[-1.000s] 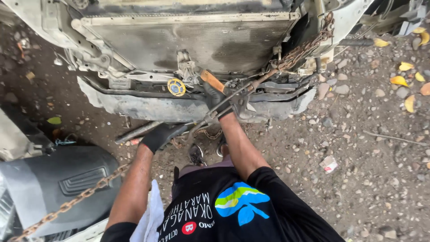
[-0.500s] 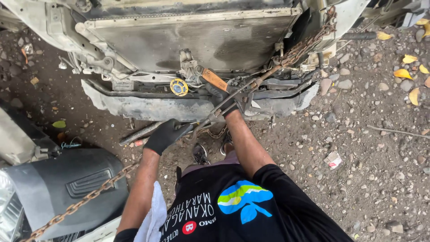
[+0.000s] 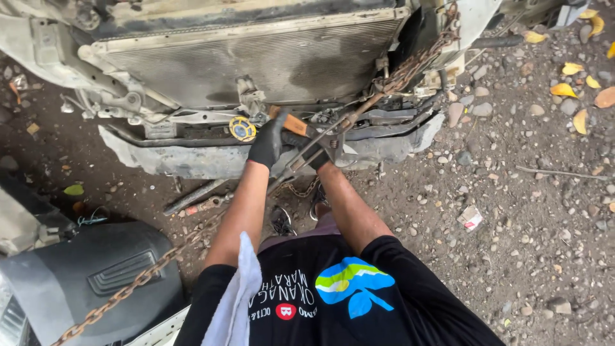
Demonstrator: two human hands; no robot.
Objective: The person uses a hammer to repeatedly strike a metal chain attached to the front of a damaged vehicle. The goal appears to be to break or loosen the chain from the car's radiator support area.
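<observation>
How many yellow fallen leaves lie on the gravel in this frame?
5 clear ones, all at the upper right: one by the dark pipe, one near the top edge, one, one, one lowest. More may lie beyond the frame.

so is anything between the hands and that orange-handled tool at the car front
Nothing visible does. The gloved left hand already touches the orange-handled tool, and the right hand is close beneath it. The rusty chain runs diagonally just beside both hands.

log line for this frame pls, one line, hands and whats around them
left hand: gloved, on orange-handled tool | right hand: gloved, at tool's lower end | rusty chain crossing | car front stripped, radiator exposed | ground: gravel
</observation>
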